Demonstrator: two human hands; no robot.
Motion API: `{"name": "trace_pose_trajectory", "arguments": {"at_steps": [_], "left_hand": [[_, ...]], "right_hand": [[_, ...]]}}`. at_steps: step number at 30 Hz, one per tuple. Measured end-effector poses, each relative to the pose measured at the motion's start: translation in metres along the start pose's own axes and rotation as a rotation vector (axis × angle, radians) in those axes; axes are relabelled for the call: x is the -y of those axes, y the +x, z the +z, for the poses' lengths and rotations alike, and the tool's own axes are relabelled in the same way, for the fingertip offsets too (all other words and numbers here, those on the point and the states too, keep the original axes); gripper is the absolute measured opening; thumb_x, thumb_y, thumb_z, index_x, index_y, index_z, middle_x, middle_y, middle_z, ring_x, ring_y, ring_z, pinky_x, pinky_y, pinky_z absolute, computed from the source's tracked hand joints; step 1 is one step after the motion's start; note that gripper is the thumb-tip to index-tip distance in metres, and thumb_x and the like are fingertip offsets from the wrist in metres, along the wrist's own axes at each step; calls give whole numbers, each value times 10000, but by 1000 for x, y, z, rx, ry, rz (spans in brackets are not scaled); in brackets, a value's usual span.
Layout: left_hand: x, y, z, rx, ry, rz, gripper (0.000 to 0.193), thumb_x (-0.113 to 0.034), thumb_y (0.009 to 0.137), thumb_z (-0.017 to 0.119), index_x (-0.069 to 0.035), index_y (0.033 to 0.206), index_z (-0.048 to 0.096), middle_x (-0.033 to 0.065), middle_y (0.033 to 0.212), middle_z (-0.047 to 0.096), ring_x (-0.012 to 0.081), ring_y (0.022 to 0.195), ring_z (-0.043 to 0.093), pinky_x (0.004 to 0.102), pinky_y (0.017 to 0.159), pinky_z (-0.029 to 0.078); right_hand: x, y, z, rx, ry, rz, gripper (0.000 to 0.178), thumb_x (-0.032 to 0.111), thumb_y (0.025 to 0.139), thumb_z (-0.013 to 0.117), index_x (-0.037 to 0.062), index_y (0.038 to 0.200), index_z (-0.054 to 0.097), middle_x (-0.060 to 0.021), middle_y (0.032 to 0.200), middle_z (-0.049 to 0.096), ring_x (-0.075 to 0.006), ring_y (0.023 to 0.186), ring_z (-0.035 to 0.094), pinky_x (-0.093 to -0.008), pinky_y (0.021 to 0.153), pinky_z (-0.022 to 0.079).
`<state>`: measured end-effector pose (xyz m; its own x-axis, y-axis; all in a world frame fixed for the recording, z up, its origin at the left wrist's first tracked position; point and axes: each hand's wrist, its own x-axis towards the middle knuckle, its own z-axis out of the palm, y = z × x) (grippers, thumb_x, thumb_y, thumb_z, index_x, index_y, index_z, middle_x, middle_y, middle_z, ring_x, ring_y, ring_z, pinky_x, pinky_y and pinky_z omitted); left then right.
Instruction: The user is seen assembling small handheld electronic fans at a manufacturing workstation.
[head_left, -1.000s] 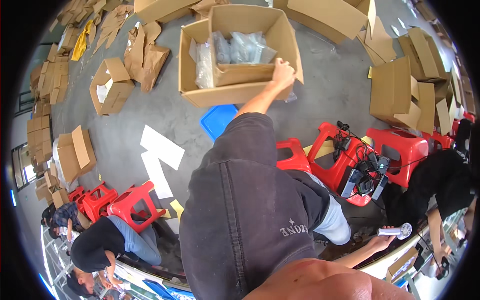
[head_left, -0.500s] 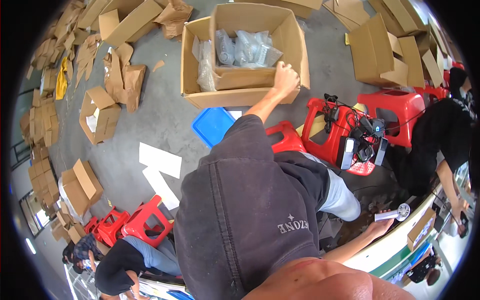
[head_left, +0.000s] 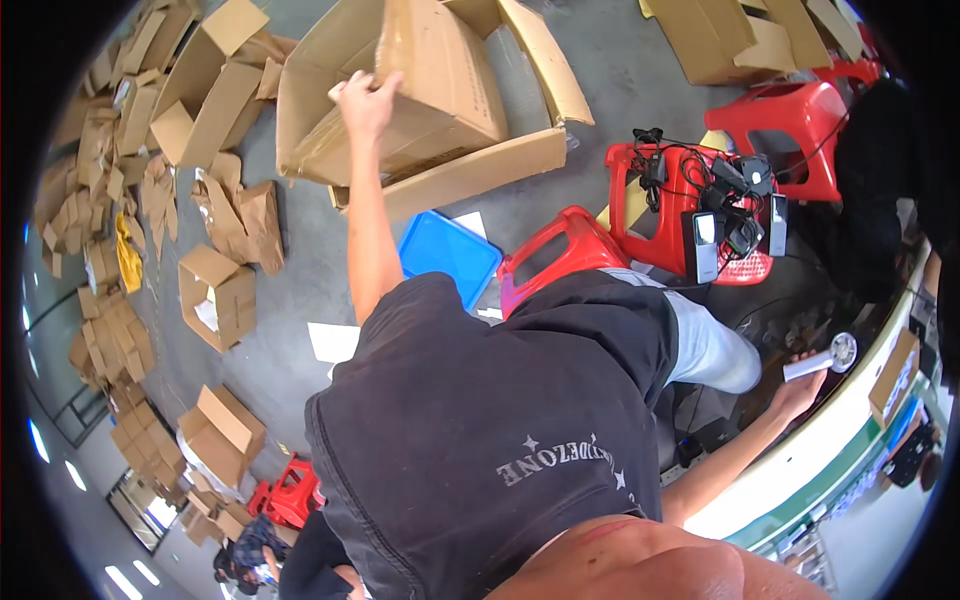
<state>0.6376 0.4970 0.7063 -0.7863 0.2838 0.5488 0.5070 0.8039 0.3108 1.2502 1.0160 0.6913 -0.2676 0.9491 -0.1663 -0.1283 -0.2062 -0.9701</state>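
Observation:
My left hand [head_left: 365,105] is closed on the edge of a brown cardboard box [head_left: 455,85], which sits tilted inside a larger open cardboard box [head_left: 470,175] on the floor. What the inner box contains is hidden from this angle. Out to the right, my right hand [head_left: 800,392] is closed around the handle of a small white handheld fan [head_left: 812,366], its round head pointing away from the fingers. The fan is close to the edge of a white-topped table [head_left: 775,480].
Black power adapters and cables [head_left: 735,190] lie heaped on a red plastic stool [head_left: 630,225], beside another red stool [head_left: 795,125]. A blue plastic tray or lid [head_left: 450,258] lies on the grey floor. Open cartons [head_left: 215,295] and torn brown paper [head_left: 240,205] cover the left side.
My left hand has shifted along the inner box, which has tipped so its bubble-wrapped contents no longer show. My view has turned; the fan stays in my right hand.

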Motion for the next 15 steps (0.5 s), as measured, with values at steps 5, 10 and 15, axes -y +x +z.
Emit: {"name": "trace_pose_trajectory", "arguments": {"at_steps": [5,10,15], "left_hand": [[-10,19,-4,45,-300,-233,336,-323,697,745,-6,631,654,111,600,532,256,635,472,342,770,337],[-48,45,-14,-112,-174,-87,253,-206,694,754,29,663,663,98,518,521,176,521,442,326,578,357],[-82,81,-39,-164,-138,-97,154,-64,687,740,73,739,693,105,578,615,145,515,510,291,546,425]], "right_hand": [[7,9,4,44,15,2,427,311,980,434,35,1305,411,-138,1193,532,-248,1052,531,-395,939,406],[4,3,8,28,-8,-16,441,321,980,433,33,1312,400,-140,1198,531,-248,1057,530,-399,948,406],[7,-23,-10,-21,-53,-44,438,325,982,426,35,1309,391,-145,1197,521,-241,1041,532,-392,939,417]]}}
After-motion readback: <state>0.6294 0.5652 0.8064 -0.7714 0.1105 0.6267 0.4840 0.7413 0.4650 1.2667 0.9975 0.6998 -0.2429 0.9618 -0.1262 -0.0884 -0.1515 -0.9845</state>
